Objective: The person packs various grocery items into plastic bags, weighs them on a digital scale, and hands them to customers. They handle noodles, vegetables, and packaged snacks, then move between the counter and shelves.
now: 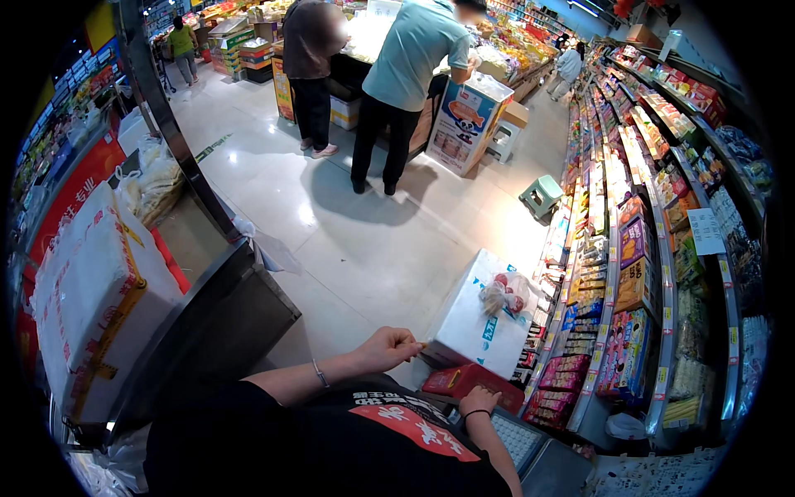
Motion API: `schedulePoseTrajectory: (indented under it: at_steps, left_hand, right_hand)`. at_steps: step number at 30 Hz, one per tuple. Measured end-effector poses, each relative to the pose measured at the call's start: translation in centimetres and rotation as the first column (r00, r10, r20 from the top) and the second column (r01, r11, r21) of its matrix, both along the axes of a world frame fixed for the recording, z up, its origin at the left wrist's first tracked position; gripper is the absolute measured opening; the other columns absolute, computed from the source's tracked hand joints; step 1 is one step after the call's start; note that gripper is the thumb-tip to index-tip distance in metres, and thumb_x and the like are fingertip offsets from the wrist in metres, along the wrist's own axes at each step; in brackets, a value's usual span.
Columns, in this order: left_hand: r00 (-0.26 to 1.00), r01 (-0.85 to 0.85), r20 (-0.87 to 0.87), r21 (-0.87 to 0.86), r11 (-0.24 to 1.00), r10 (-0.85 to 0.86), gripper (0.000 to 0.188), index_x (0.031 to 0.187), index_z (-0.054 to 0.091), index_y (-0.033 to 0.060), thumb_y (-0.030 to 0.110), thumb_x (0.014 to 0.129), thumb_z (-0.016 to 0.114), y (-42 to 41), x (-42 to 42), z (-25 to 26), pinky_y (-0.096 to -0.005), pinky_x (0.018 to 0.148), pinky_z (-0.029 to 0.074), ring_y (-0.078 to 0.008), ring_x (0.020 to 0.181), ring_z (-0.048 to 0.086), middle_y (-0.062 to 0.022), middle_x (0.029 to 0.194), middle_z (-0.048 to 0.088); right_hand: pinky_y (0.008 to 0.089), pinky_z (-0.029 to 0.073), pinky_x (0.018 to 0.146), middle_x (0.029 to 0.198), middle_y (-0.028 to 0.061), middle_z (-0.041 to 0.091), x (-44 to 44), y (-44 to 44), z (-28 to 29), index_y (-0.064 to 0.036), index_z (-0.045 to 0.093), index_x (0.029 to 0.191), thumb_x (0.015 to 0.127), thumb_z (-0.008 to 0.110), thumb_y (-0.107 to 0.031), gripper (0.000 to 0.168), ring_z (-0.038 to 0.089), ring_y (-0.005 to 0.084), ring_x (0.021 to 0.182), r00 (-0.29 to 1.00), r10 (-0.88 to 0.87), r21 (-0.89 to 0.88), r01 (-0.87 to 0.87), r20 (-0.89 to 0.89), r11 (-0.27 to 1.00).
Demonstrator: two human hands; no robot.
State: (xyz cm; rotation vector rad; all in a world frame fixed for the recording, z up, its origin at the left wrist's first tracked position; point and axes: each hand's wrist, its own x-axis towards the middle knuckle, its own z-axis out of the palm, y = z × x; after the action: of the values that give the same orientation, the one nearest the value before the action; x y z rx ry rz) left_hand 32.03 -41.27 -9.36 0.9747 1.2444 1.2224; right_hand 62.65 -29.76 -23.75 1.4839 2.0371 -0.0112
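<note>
My left hand [390, 346], with a metal bracelet on its wrist, is held before my chest with the fingers curled. A small yellowish thing [424, 345] shows at its fingertips, too small to name. My right hand [479, 401], wearing a dark wristband, is fingers-down at the near side of a red box [466, 380]. Whether it touches the box is unclear. Under my right forearm is a device with a white keypad [517, 438], perhaps a weighing scale. Beyond the red box stands a white foam box [456, 310] bearing a clear bag of reddish produce [514, 295].
Snack shelves [596, 279] run along the right. At left, a large taped foam box [99, 304] stands beside a dark metal panel [248, 310]. A green stool [541, 194] is on the tiled floor [348, 248]. Two people [404, 68] stand at a display counter ahead.
</note>
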Motion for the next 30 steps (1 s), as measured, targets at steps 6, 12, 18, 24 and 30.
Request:
schedulePoseTrajectory:
  at_steps: [6,12,18,24,30]
  left_hand:
    - [0.997,0.043,-0.065,-0.009,0.999,-0.043,0.030,0.078,0.061,0.0007,0.024,0.098,0.058,0.2,0.3,0.4,-0.0238,0.065,0.047,-0.0076,0.071,0.056,-0.0026,0.075,0.061]
    - [0.999,0.021,-0.038,0.022,1.000,-0.020,0.039,0.083,0.062,0.0005,0.033,0.101,0.051,0.5,0.0,3.1,-0.0252,0.070,0.047,-0.0088,0.074,0.056,-0.0023,0.076,0.061]
    - [0.989,-0.147,-0.021,0.042,0.988,0.148,0.040,0.084,0.063,0.0010,0.033,0.102,0.047,-2.0,-2.6,2.1,-0.0250,0.069,0.047,-0.0090,0.071,0.056,-0.0015,0.075,0.060]
    - [0.935,-0.353,-0.018,0.016,0.935,0.354,0.038,0.085,0.062,0.0013,0.031,0.102,0.047,-5.5,-4.6,0.9,-0.0265,0.068,0.047,-0.0090,0.070,0.056,-0.0020,0.076,0.061]
    - [0.577,-0.605,-0.505,0.264,0.751,0.642,0.030,0.083,0.058,0.0047,0.031,0.097,0.057,-10.4,-8.8,-0.3,-0.0319,0.072,0.047,-0.0208,0.077,0.057,-0.0078,0.085,0.058]
  right_hand:
    - [0.0506,0.029,0.109,0.124,0.0172,0.062,-0.6,0.4,2.0,-0.005,0.057,0.124,0.084,0.057,-0.034,0.049,0.058,0.0282,0.119,0.997,-0.061,-0.097,0.057,-0.040,0.994]
    - [0.0471,0.033,0.106,0.121,0.0169,0.065,0.1,1.7,0.6,-0.006,0.058,0.124,0.081,0.060,-0.038,0.054,0.063,0.0295,0.112,1.000,0.000,-0.139,0.003,0.024,0.990]
    - [0.0404,0.045,0.100,0.128,0.0122,0.062,-2.9,2.8,2.7,-0.010,0.066,0.119,0.083,0.060,-0.044,0.051,0.060,0.0265,0.119,0.973,0.106,-0.324,-0.036,0.203,0.945]
    - [0.0390,0.050,0.094,0.126,0.0118,0.064,-1.3,4.4,-2.1,-0.010,0.069,0.116,0.085,0.058,-0.045,0.047,0.062,0.0276,0.116,0.949,0.207,-0.315,-0.126,0.239,0.941]
    - [0.0423,0.054,0.083,0.108,0.0159,0.070,-0.7,4.6,-5.2,-0.008,0.073,0.102,0.086,0.056,-0.040,0.039,0.067,0.0318,0.102,0.988,0.134,-0.181,-0.120,0.070,0.976]
